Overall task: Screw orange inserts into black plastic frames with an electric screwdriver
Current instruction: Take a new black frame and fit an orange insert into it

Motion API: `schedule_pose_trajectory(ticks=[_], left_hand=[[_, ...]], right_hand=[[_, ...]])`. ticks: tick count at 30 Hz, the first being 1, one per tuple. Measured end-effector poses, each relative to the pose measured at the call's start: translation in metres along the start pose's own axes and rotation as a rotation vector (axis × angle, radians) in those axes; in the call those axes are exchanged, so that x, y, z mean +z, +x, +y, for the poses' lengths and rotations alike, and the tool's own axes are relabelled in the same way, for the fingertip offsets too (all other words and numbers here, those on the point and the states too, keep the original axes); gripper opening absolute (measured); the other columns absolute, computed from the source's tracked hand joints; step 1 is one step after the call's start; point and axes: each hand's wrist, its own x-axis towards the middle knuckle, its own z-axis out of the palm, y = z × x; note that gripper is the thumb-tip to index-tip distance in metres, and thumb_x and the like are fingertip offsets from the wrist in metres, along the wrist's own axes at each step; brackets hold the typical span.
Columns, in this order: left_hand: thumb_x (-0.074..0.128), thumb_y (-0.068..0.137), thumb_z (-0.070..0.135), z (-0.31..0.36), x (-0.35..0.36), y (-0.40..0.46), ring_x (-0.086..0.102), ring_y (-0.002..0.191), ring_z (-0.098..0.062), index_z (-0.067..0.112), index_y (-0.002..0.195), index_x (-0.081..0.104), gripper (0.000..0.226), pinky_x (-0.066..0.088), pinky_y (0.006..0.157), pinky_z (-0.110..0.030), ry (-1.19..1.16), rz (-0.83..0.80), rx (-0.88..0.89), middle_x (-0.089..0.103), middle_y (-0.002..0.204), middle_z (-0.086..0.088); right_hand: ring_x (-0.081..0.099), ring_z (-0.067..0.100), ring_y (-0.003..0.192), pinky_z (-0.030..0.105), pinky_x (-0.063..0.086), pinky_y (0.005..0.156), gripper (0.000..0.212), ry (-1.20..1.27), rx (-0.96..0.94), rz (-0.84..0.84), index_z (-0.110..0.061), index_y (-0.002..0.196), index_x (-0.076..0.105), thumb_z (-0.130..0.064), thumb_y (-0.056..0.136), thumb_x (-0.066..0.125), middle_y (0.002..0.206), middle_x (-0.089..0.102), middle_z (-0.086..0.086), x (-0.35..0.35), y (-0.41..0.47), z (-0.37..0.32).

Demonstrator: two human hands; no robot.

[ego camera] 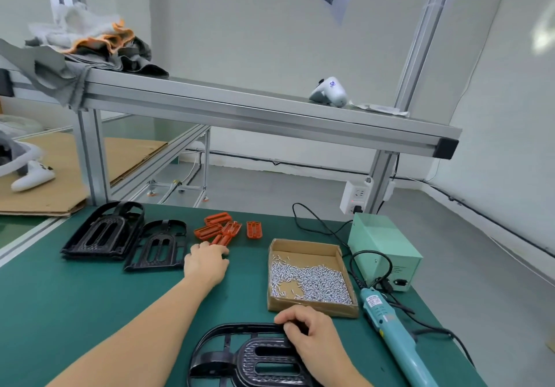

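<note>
Green matted surface [90, 302]. Black moulded plastic frame [240, 353], openwork with a ribbed U-shaped centre, lies flat at the near edge. My right hand [312, 338] rests on its far right rim, fingers curled over the edge and pinching it. My left hand [207, 262] is stretched to mid-surface, fingers bent onto the nearest piece of the loose heap of orange ribbed plastic inserts [220, 230]; whether it has a firm hold I cannot tell, fingertips are hidden. Hands well apart.

Two more black frames [129, 236] sit toward the far left edge, one appearing stacked on others.

Handling judgement: frame looks light and stiff but thin-ribbed, likely to flex or skate on the mat, so hold at the outer rim and press down. Inserts look small, light, rigid; pinch across the long sides.

Shallow brown cardboard tray [303, 247] of small bright metal screws [312, 281] sits right of centre, just beyond the right hand. Teal cylindrical electric screwdriver [387, 323] lies untouched along the right edge, corded to a pale green metal power box [384, 242] at the far right corner.
</note>
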Motion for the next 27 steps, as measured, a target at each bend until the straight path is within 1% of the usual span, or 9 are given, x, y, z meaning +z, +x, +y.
schedule_pose_trajectory(ticks=[3, 5, 8, 11, 15, 20, 22, 24, 27], left_hand=[[0.056, 0.091, 0.034, 0.001, 0.000, -0.009, 0.048, 0.112, -0.024, 0.026, 0.103, 0.064, 0.017, 0.042, 0.090, -0.035, -0.008, 0.130, -0.008, 0.057, 0.117, -0.004], [0.058, 0.089, 0.031, 0.002, 0.000, -0.015, 0.053, 0.101, -0.022, 0.018, 0.093, 0.058, 0.014, 0.047, 0.079, -0.032, -0.006, 0.173, -0.001, 0.061, 0.106, -0.002], [0.060, 0.087, 0.028, 0.001, -0.001, -0.024, 0.052, 0.082, -0.019, 0.018, 0.088, 0.043, 0.020, 0.039, 0.061, -0.028, -0.049, 0.181, 0.038, 0.060, 0.090, 0.001], [0.062, 0.083, 0.030, -0.003, -0.004, -0.037, 0.050, 0.069, -0.016, 0.019, 0.088, 0.038, 0.027, 0.031, 0.051, -0.027, -0.081, 0.167, 0.082, 0.055, 0.076, 0.005], [0.067, 0.077, 0.032, -0.011, -0.007, -0.056, 0.053, 0.062, -0.015, 0.018, 0.086, 0.040, 0.031, 0.037, 0.052, -0.027, -0.289, 0.167, 0.059, 0.060, 0.075, 0.004], [0.077, 0.073, 0.022, -0.018, -0.018, -0.080, 0.058, 0.068, -0.012, 0.018, 0.086, 0.055, 0.026, 0.041, 0.057, -0.023, -0.793, 0.132, 0.034, 0.065, 0.083, 0.004], [0.077, 0.075, 0.018, -0.016, -0.022, -0.091, 0.061, 0.068, -0.014, 0.014, 0.086, 0.062, 0.019, 0.047, 0.063, -0.025, -0.959, 0.060, 0.043, 0.069, 0.079, 0.000], [0.075, 0.078, 0.015, -0.013, -0.027, -0.101, 0.064, 0.068, -0.015, 0.007, 0.083, 0.065, 0.013, 0.051, 0.065, -0.027, -1.126, -0.031, 0.042, 0.069, 0.074, -0.003], [0.073, 0.080, 0.015, -0.005, -0.033, -0.116, 0.065, 0.066, -0.017, 0.005, 0.080, 0.066, 0.013, 0.053, 0.061, -0.026, -1.312, -0.188, 0.024, 0.070, 0.078, -0.011]], right_hand=[[0.059, -0.005, 0.090, 0.008, 0.040, 0.079, 0.032, -0.005, 0.002, 0.001, -0.037, 0.084, 0.071, -0.008, 0.089, 0.060, 0.091, 0.068, -0.014, 0.000, 0.000, -0.001], [0.059, -0.004, 0.090, 0.008, 0.040, 0.079, 0.032, -0.012, 0.011, -0.002, -0.038, 0.083, 0.070, -0.009, 0.090, 0.059, 0.092, 0.067, -0.014, 0.000, 0.000, -0.003], [0.058, -0.003, 0.090, 0.008, 0.039, 0.079, 0.033, -0.021, 0.024, -0.003, -0.041, 0.083, 0.068, -0.010, 0.090, 0.059, 0.093, 0.067, -0.014, 0.000, -0.001, -0.004], [0.058, -0.004, 0.090, 0.008, 0.039, 0.078, 0.035, -0.028, 0.026, 0.002, -0.043, 0.081, 0.066, -0.011, 0.091, 0.058, 0.094, 0.067, -0.014, -0.001, -0.002, -0.006], [0.057, -0.006, 0.090, 0.006, 0.037, 0.077, 0.035, -0.044, 0.013, -0.003, -0.044, 0.081, 0.066, -0.011, 0.090, 0.058, 0.094, 0.067, -0.016, -0.001, -0.002, -0.007], [0.055, -0.005, 0.094, 0.012, 0.039, 0.086, 0.026, -0.107, -0.041, -0.024, -0.037, 0.087, 0.070, -0.013, 0.090, 0.059, 0.093, 0.064, -0.021, 0.001, -0.006, -0.006], [0.054, -0.005, 0.098, 0.013, 0.038, 0.088, 0.021, -0.123, -0.097, 0.011, -0.032, 0.091, 0.071, -0.014, 0.090, 0.061, 0.093, 0.063, -0.023, 0.000, -0.006, -0.009], [0.052, -0.005, 0.101, 0.010, 0.036, 0.088, 0.020, -0.083, -0.143, 0.084, -0.034, 0.093, 0.068, -0.014, 0.090, 0.062, 0.094, 0.062, -0.025, -0.002, -0.006, -0.019], [0.053, 0.000, 0.102, 0.017, 0.040, 0.091, 0.025, 0.024, -0.166, 0.126, -0.029, 0.113, 0.064, -0.015, 0.092, 0.063, 0.104, 0.058, -0.022, -0.005, -0.001, -0.040]])
